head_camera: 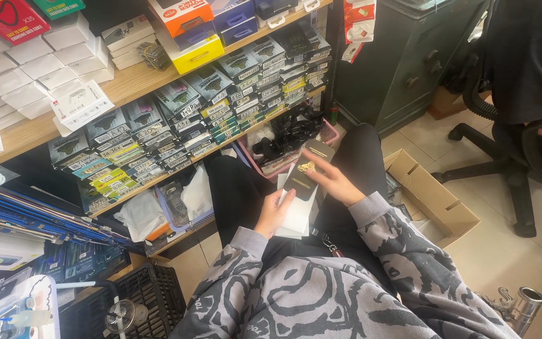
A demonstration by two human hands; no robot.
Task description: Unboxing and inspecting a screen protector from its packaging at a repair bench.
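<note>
I sit with black trousers and a grey patterned sweatshirt. My left hand (273, 212) holds a stack of flat white packets (298, 215) over my lap. My right hand (332, 181) rests its fingers on a flat black packet with a gold emblem (300, 178) lying on top of that stack. Just behind it, another dark flat packet (319, 150) sticks up near a pink basket.
Wooden shelves (134, 83) to the left carry rows of flat packaged items and white boxes. A pink basket (329, 131) holds black bags. An open cardboard box (431, 197) lies on the tiled floor to the right, beside an office chair (515, 169) and a green cabinet (409, 56).
</note>
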